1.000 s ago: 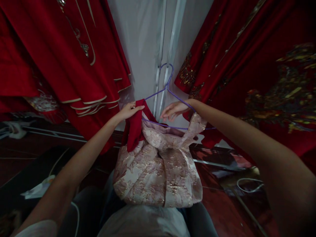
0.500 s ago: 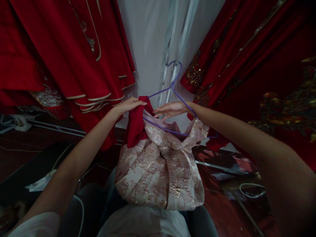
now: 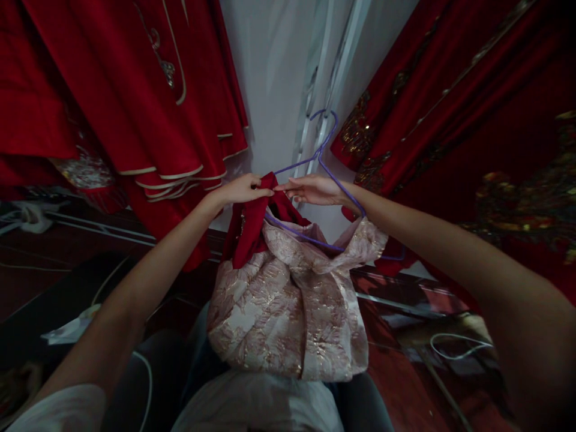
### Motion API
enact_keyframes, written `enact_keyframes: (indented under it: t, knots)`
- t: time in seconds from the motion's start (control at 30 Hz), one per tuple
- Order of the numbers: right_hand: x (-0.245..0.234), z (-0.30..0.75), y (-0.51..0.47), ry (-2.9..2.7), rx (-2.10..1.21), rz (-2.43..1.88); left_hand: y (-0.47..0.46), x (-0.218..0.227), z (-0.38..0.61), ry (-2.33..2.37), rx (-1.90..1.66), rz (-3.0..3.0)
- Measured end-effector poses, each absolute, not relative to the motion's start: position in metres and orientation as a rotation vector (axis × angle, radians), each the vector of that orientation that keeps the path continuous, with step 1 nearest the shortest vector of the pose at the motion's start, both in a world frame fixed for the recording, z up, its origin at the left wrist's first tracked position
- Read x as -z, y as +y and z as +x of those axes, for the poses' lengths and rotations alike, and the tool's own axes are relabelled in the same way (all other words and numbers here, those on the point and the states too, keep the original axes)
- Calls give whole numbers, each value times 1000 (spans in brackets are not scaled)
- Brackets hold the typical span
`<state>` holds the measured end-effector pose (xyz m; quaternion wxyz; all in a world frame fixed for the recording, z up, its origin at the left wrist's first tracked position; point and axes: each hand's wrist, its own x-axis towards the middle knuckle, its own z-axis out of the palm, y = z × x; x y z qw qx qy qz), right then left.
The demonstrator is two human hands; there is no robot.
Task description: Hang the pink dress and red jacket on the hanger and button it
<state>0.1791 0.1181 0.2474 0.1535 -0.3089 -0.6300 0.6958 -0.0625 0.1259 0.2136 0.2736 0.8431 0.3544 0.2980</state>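
A purple wire hanger [image 3: 321,150] carries a pale pink-and-gold brocade garment [image 3: 270,324], which hangs down over my lap. On the hanger's left side lies a red cloth piece [image 3: 252,231] with small beading along it. My left hand [image 3: 245,189] pinches the top edge of this red cloth between thumb and fingers. From the other side my right hand [image 3: 315,189] meets the same edge, its fingertips closed at the cloth beside my left thumb. The hanger's right bar crosses over my right wrist. Folds hide the hanger's left end.
Red garments with pale trim [image 3: 180,132] hang at left, and red garments with gold beading [image 3: 360,129] at right. White metal poles [image 3: 335,72] stand before a pale wall. White cables [image 3: 459,347] lie low at right and by my left leg.
My right hand has moved up and left, its spread fingers closing at the red cloth. The cloth's upper edge has been lifted and turned, showing beading. My left hand keeps its pinch.
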Motion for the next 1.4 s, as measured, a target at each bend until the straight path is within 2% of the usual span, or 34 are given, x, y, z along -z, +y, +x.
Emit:
enact_keyframes:
  t: [0.3,0.4,0.5,0.9,1.0,1.17,1.3,1.4]
  knots:
    - [-257,190,111,-2276,-1888,-981,121,-210,-70,1162,-767,1991]
    - [-256,196,109,-2369,-1988,-1090,117,-208,-70,1181,-789,1908]
    - [-252,194,106,-2352,-2106,-1142,115,-209,-69,1193,-816,1857]
    - [-241,191,114,-1986,-2224,-1132,114,-210,-64,1149,-812,1888]
    - [-242,188,111,-2048,-2031,-1148,115,-209,-63,1124,-818,1896]
    - [-242,182,115,-2256,-1461,-1380,111,-209,-63,1114,-832,1875]
    - [-247,185,127,-2387,-924,-1549,108,-211,-56,1117,-852,1841]
    - [-256,191,129,-2434,-383,-1583,108,-214,-49,1124,-892,1855]
